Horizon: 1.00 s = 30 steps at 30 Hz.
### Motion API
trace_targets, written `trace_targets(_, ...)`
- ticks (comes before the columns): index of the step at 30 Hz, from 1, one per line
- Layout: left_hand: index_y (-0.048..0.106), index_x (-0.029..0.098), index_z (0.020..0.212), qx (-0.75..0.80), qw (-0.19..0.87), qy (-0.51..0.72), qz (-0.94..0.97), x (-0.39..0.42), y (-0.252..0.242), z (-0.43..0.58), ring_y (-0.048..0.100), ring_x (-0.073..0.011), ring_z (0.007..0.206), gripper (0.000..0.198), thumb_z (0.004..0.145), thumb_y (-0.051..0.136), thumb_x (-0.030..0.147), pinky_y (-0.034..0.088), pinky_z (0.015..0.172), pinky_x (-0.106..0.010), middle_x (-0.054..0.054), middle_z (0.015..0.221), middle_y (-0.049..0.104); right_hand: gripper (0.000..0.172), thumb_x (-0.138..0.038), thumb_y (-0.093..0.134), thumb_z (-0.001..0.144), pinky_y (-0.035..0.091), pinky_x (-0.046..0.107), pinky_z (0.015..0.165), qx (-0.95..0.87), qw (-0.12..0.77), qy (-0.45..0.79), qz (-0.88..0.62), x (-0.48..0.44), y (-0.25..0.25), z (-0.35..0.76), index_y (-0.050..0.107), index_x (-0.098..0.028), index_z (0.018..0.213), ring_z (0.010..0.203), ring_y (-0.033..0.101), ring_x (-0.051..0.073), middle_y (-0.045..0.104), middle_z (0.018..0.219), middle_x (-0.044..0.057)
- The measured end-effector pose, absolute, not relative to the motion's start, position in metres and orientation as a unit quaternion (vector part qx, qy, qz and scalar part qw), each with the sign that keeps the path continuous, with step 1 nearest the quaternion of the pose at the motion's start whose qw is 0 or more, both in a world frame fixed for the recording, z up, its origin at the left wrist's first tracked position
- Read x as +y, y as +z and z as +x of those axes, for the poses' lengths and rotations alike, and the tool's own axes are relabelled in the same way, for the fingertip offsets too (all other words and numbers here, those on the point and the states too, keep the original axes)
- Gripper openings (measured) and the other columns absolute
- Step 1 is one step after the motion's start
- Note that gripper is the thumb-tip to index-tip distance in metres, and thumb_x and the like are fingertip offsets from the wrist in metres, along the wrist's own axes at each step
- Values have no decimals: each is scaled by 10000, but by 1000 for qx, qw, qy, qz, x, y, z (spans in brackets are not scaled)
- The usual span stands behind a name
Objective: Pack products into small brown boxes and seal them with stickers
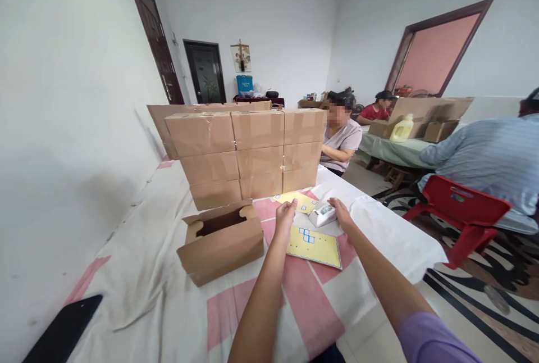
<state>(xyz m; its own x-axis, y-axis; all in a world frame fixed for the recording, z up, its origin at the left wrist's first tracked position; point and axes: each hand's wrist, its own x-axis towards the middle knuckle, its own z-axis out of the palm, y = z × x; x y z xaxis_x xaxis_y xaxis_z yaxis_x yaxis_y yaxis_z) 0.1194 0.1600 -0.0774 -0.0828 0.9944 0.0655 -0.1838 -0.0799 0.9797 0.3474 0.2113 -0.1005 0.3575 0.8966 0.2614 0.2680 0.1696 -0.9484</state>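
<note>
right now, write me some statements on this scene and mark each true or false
1. The right hand holds a small white printed box. True.
2. The open-topped brown cardboard box stands on the right hand's side of the table. False: it stands on the left hand's side.
3. A flat yellow rectangle printed with blue-edged squares lies on the pink-and-white cloth. True.
4. The stacked brown cardboard boxes stand two tiers high. False: three tiers show.

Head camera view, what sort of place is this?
Likely a makeshift workroom: taped cartons are stacked on a cloth-covered table near an open box, and a second table holds more cardboard.
</note>
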Motion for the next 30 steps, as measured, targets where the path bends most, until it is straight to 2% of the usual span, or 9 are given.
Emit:
trace_targets(3,588,158,821,422,510,601,449,151,-67,101,498,-87,584,450,962,514,578,424,546,-237,8,752,587,513,-662,557,753,457,439,935,-514,585,270,-567,196,-78,342,692,-207,946,1153,577,327,687,1184,153)
trace_targets(7,520,188,682,396,496,619,462,137,-48,88,442,-101,586,560,882,484,710,325,527,-254,-27,756,595,449,-612,599,783,498,413,885,-583,543,326,-510,158,-44,305,734,-192,861,1000,654,292,731,1007,122)
trace_targets(10,530,195,665,389,477,621,485,119,-33,82,470,-130,646,555,851,515,717,367,586,-268,-43,762,603,440,-585,567,863,526,364,794,-642,492,391,-439,125,-19,265,757,-189,892,908,674,241,734,1014,102)
trace_targets(13,559,196,674,393,459,611,511,96,-28,71,507,-153,704,524,845,551,692,409,651,-276,-43,770,613,327,-496,628,857,507,326,735,-674,453,409,-416,104,0,232,740,-190,842,841,654,212,731,931,72)
trace_targets(17,616,195,706,431,437,590,524,63,-34,46,519,-159,699,429,841,626,602,421,674,-281,-33,750,618,182,-357,647,828,475,310,678,-695,448,386,-409,90,7,205,691,-195,759,733,618,187,704,789,36)
trace_targets(22,676,196,827,490,402,600,487,27,-46,24,589,-184,750,211,813,692,406,457,701,-292,-40,785,660,118,-269,589,830,469,308,704,-741,449,334,-372,78,5,174,641,-211,741,774,622,191,680,791,27)
trace_targets(25,682,195,848,509,385,619,458,13,-49,17,624,-189,784,152,806,679,342,489,738,-301,-46,817,681,150,-294,556,875,464,315,723,-753,435,356,-342,74,1,159,630,-216,770,791,613,190,669,818,28)
trace_targets(28,681,197,832,514,382,626,444,4,-48,9,638,-185,764,155,823,664,351,504,733,-303,-41,786,683,291,-364,449,965,468,326,777,-746,432,409,-299,73,-3,149,635,-216,798,844,607,193,653,856,36)
trace_targets(30,678,200,830,515,383,629,438,0,-47,4,645,-186,755,165,819,675,364,509,723,-305,-39,773,685,279,-393,479,959,469,325,770,-741,425,433,-288,72,-5,143,632,-215,808,832,599,192,639,853,34)
